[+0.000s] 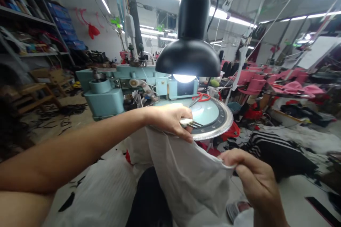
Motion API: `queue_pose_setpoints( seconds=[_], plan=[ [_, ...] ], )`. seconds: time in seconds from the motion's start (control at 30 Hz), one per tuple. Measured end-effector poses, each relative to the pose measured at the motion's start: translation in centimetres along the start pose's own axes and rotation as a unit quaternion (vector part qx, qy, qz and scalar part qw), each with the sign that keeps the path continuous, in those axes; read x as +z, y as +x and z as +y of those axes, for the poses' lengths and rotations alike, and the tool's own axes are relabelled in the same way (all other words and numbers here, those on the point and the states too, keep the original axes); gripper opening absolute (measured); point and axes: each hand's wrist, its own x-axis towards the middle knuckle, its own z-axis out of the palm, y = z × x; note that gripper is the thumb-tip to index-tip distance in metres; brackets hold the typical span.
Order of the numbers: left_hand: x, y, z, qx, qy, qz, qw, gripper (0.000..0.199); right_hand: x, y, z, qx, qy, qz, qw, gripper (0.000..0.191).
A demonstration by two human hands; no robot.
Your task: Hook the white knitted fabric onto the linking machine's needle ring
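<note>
My left hand point(174, 120) is closed around a small white-handled tool with metal prongs point(193, 123), which point right over the machine's round plate. Its thumb rests at the top edge of a light grey cloth point(183, 166), beside the toothed metal rim of the dial plate point(226, 122). Lower right, my right hand point(253, 175) pinches the far end of that same cloth edge, drawn fairly straight between the hands. The cloth hangs down from the rim over my lap. Red-handled scissors point(201, 97) lie on the dial's pale centre.
A black lamp point(188, 55) hangs lit above the dial. The pale green machine body point(103, 99) stands behind and left. Pale fabric point(106, 191) lies lower left, and a striped black bundle point(279, 152) sits on the right. Shelves point(29, 21) line the left wall.
</note>
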Motion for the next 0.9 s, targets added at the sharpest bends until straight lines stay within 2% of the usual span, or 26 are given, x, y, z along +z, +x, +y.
queue_pose_setpoints(
  seconds=[0.07, 0.13, 0.23, 0.33, 0.47, 0.57, 0.67, 0.7, 0.83, 0.9],
  plan=[
    [0.5, 0.1, -0.4, 0.011, -0.009, 0.015, 1.000, 0.031, 0.9, 1.1, -1.1, -0.036, -0.077, -0.041, 0.996, 0.017],
    [0.7, 0.1, -0.6, 0.013, -0.023, 0.021, 0.999, 0.032, 1.9, 2.1, -1.7, -0.080, -0.104, -0.064, 0.989, 0.015],
    [0.7, 0.0, -0.4, 0.002, -0.042, 0.025, 0.999, 0.029, 2.7, 2.8, -1.7, -0.125, -0.066, 0.004, 0.990, 0.012],
    [0.4, 0.1, 0.2, -0.005, -0.046, 0.004, 0.999, 0.020, 2.8, 2.9, -1.7, -0.119, -0.098, 0.080, 0.985, 0.007],
    [0.1, 0.4, 0.8, -0.021, -0.019, -0.009, 1.000, 0.017, 2.7, 3.2, -2.1, -0.104, -0.117, 0.084, 0.984, 0.005],
    [0.1, 0.5, 0.6, -0.026, -0.025, -0.007, 0.999, 0.018, 2.5, 3.3, -2.2, -0.119, -0.133, 0.055, 0.982, 0.005],
    [0.0, 0.5, 0.1, -0.012, -0.066, -0.021, 0.998, 0.023, 2.3, 3.2, -2.1, -0.173, -0.106, -0.019, 0.979, 0.008],
    [-0.1, 0.5, -0.1, -0.007, -0.080, -0.025, 0.996, 0.025, 2.2, 3.2, -2.1, -0.187, -0.092, -0.025, 0.978, 0.009],
    [-0.5, 0.5, 0.1, -0.001, -0.083, -0.037, 0.996, 0.012, 2.5, 3.4, -2.1, -0.164, -0.105, 0.051, 0.980, 0.005],
    [-0.5, 0.6, 0.3, 0.003, -0.064, -0.044, 0.997, 0.010, 2.7, 3.5, -2.2, -0.144, -0.116, 0.068, 0.980, 0.003]
  ],
)
